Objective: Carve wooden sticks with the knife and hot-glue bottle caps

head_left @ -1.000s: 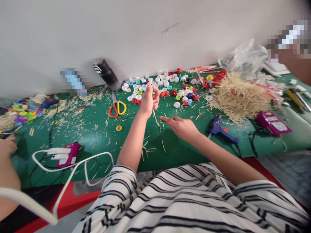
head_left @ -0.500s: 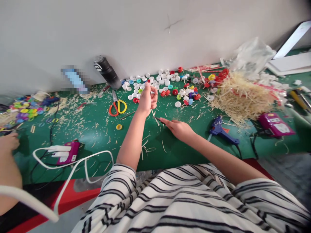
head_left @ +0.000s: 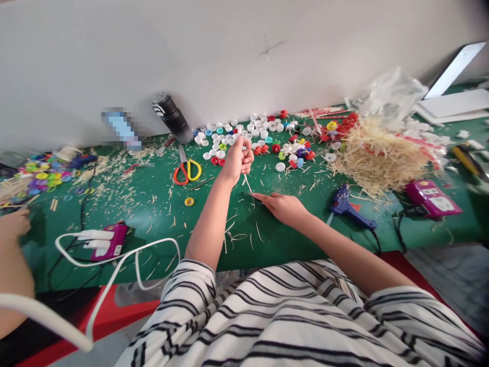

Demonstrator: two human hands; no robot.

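Note:
My left hand (head_left: 237, 162) is closed around a thin pale wooden stick (head_left: 248, 184), which pokes out below the fingers and slants down toward my right hand. In my right hand (head_left: 283, 208), low over the table, the fingers are closed on a small dark blade (head_left: 253, 197); its tip is beside the lower end of the stick. Most of the blade is hidden by the fingers. Thin curled shavings (head_left: 237, 236) lie on the green table (head_left: 206, 244) under and in front of both hands. White and coloured bottle caps (head_left: 263, 133) are spread behind my left hand.
Scissors (head_left: 187, 168), a yellow cap (head_left: 189, 202) and a black bottle (head_left: 172, 118) stand or lie left. A blue glue gun (head_left: 348, 208), a straw-like pile (head_left: 382, 155) and a purple power box (head_left: 433, 198) are right. Another person's hand (head_left: 15, 223) is far left, near a white cable (head_left: 114, 265).
My left hand has shifted slightly to the right with the stick. My right hand stays nearly in place with the blade. The whole view has moved a little.

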